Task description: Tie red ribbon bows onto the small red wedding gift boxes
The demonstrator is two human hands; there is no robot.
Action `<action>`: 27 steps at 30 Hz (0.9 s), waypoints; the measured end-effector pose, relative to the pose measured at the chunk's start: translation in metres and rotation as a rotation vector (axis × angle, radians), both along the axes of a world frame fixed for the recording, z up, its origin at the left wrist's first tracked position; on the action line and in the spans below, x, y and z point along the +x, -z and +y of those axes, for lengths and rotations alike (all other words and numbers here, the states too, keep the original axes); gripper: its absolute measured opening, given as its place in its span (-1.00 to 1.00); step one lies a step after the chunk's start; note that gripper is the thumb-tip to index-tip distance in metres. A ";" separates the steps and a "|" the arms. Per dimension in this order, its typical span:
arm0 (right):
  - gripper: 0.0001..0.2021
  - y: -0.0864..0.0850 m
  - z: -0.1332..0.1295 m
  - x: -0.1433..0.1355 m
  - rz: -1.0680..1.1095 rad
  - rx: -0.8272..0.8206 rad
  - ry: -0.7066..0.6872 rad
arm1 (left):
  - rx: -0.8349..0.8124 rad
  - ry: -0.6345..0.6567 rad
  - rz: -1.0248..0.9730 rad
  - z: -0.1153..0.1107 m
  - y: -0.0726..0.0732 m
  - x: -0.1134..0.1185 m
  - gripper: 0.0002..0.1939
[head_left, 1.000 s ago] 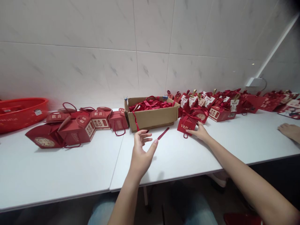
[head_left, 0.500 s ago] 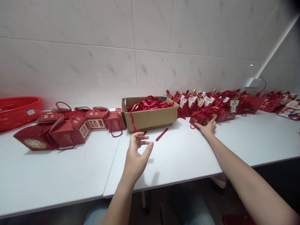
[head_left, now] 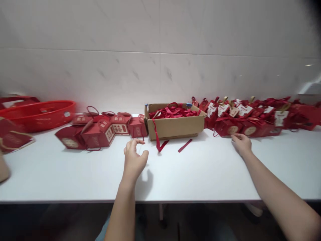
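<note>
L hand (head_left: 136, 157) empty, fingers apart; R hand (head_left: 242, 144) at front of red box (head_left: 225, 127), right of carton (head_left: 177, 130), can't tell if gripping; prob. light, stiff card, crushable, so best held by lower sides.

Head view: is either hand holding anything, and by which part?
The left hand seems empty; whether the right hand grips the red box beside it is unclear.

I watch through one head-worn camera, near, above and behind the left hand (head_left: 134, 157) and right hand (head_left: 242, 145), facing forward and down across the desk (head_left: 185, 180). Its near edge crosses low in my view; past the far edge rises the wall (head_left: 112, 26).
</note>
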State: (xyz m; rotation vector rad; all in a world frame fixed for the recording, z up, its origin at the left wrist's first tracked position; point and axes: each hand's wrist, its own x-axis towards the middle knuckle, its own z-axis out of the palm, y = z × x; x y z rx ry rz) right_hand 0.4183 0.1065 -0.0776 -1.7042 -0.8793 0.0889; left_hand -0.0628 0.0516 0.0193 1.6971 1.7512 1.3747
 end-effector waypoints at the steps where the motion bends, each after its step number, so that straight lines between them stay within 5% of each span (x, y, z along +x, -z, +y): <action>1: -0.70 0.000 0.001 0.000 -0.003 -0.037 -0.036 | -0.040 -0.038 0.058 0.002 0.001 -0.005 -0.73; 9: -0.78 0.002 0.003 0.002 -0.049 -0.208 -0.103 | -0.441 -0.123 0.304 0.019 0.008 -0.035 -0.44; 17: -0.82 -0.002 0.000 -0.002 -0.070 -0.247 -0.051 | -0.591 0.037 0.701 0.043 0.021 -0.039 -0.31; 27: -0.77 -0.008 -0.002 -0.011 -0.079 -0.245 -0.064 | -0.555 0.082 0.802 0.069 0.010 -0.043 -0.39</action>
